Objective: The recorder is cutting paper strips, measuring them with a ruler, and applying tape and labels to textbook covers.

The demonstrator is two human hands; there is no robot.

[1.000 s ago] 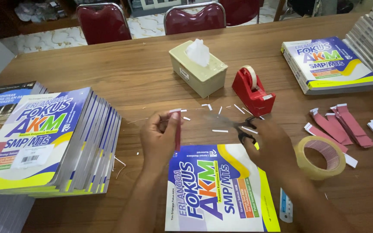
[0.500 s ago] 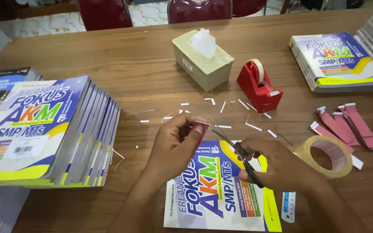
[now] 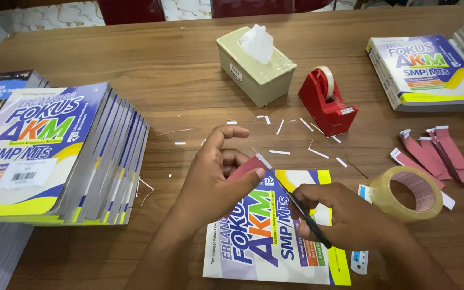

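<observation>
Left hand [image 3: 210, 180] pinching red paper strip [image 3: 247, 166], right hand [image 3: 350, 217] gripping scissors [image 3: 296, 204], above book [image 3: 275, 236]

Bare wood gap between book stack [image 3: 55, 156] and tissue box [image 3: 256, 72]; tape dispenser [image 3: 326, 102] blocks right.

This looks like an office or school back room set up for preparing books: a long wooden table [image 3: 135, 70] carries a thick stack of identical workbooks [image 3: 76, 156] on one side and a second pile [image 3: 430, 72] at the far corner. Desk supplies lie about, namely a red tape dispenser [image 3: 326, 102], a roll of clear packing tape [image 3: 410, 193], a beige tissue box [image 3: 253, 67], red paper strips [image 3: 439, 153] and white paper offcuts [image 3: 296, 129]. Beyond the table stand red padded chairs [image 3: 132, 9] on a pale tiled floor [image 3: 49, 13].
</observation>
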